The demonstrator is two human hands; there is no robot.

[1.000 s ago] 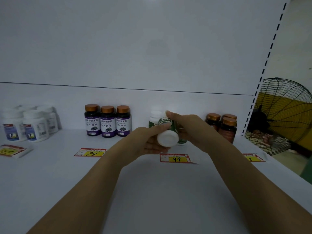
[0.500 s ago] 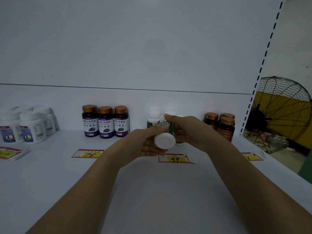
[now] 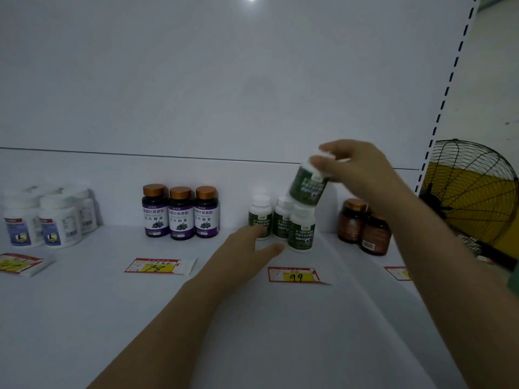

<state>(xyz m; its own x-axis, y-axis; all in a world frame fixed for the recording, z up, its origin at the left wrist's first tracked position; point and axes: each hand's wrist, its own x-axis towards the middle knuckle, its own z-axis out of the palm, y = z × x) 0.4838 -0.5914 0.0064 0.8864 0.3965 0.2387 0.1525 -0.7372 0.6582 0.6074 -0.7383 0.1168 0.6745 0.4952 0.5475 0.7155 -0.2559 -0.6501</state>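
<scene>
Right hand (image 3: 362,167) pinches the green-labelled bottle (image 3: 307,186) by its white cap, thumb and fingertips curled round the rim. The bottle hangs tilted, base down and to the left, in the air just above the front one of three matching bottles (image 3: 302,231) standing on the white shelf (image 3: 252,318); whether they touch cannot be told. The top grip leaves the body free, probably so it can be lowered upright into the group. Left hand (image 3: 250,245) lies low by the leftmost of the three, fingers loosely straight and gripping nothing, tips near its base, likely to steady or nudge the row. The group sits behind the yellow 99 price tag (image 3: 295,275), between the purple-labelled bottles (image 3: 181,213) and the amber bottles (image 3: 362,228), so like goes with like
</scene>
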